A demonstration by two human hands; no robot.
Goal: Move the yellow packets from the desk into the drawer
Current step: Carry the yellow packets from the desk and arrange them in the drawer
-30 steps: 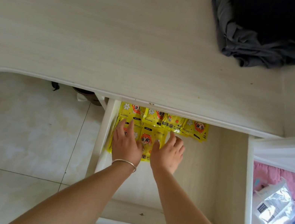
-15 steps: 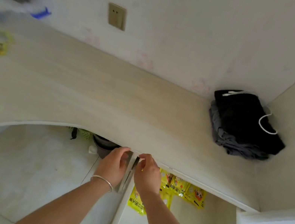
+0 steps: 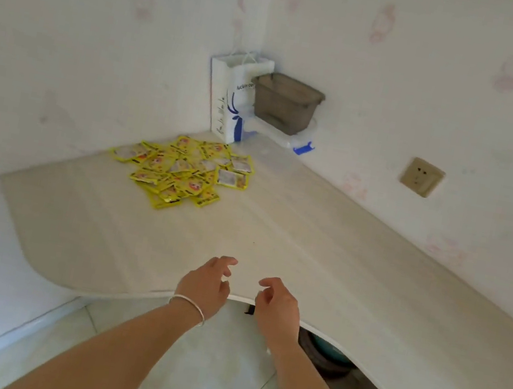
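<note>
A loose heap of several yellow packets (image 3: 183,171) lies on the pale wooden desk (image 3: 292,235), near its far left corner. My left hand (image 3: 207,283), a silver bangle on its wrist, hovers over the desk's curved front edge with fingers loosely curled and nothing in it. Close to its right, my right hand (image 3: 278,304) is also empty with relaxed, bent fingers. Both hands are well short of the packets. The drawer is out of view.
A white paper bag (image 3: 231,97) stands in the far corner beside a grey plastic tub (image 3: 285,103) stacked on a clear box with blue clips. A wall socket (image 3: 421,176) is at right. A dark round bin (image 3: 327,357) sits under the desk, on tiled floor.
My view has swung left from the open drawer to the desk corner. Both hands left the packets in the drawer, came up past the desk edge and now hover empty.
</note>
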